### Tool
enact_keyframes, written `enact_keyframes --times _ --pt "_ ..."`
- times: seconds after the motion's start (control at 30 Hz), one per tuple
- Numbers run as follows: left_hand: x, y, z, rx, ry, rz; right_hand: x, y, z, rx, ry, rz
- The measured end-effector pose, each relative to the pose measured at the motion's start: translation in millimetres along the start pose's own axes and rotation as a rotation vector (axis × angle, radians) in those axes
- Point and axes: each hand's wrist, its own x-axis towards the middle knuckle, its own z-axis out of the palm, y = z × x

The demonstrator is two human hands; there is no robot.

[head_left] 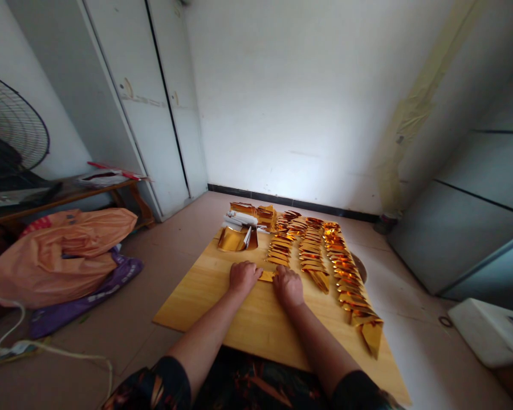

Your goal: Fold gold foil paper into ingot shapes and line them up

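Pinching a narrow, flat strip of shiny gold foil (267, 276) by its two ends, I have it lying crosswise in front of me, low at the middle of a pale yellow wooden board (196, 296); I cannot tell whether its underside touches the wood. My left hand (243, 277) has its fingers curled in, with the thumb side pressed on the strip's left end. My right hand (289, 286) is bent over the right end, its fingertips closed down on the foil, and only the short middle stretch shows between my hands.

Just beyond my right hand ends the left row of folded, pointed gold foil pieces (280, 247), packed one behind another. Beside it runs a middle row of the same folded pieces (313, 250), and along the board's right edge a longer right row (353, 285), whose nearest piece points toward me.

Past my left hand, apart from it, sits a curved stack of smooth gold sheets (231, 239) with white paper edges at one side. White paper bundles (241, 218) lie right behind that, near another block of gold foil (265, 214) at the far edge.

Off to my left, on the pinkish tiled floor (154, 273), a crumpled orange plastic bag (68, 256) rests over a purple bag (89, 290).
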Motion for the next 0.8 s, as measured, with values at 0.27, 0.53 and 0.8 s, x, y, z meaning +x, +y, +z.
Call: enact_keyframes --times 0.27,0.53,0.8 --pt "0.2 2.2 0.3 -0.006 0.003 0.007 -0.2 -0.6 -0.4 -0.013 0.011 0.002" --pt "2.6 3.6 1.4 0.0 0.003 -0.019 0.0 -0.5 1.0 -0.017 0.018 -0.007" --pt "2.9 5.8 4.7 0.008 0.014 -0.022 -0.2 -0.5 2.0 -0.016 0.032 -0.013"
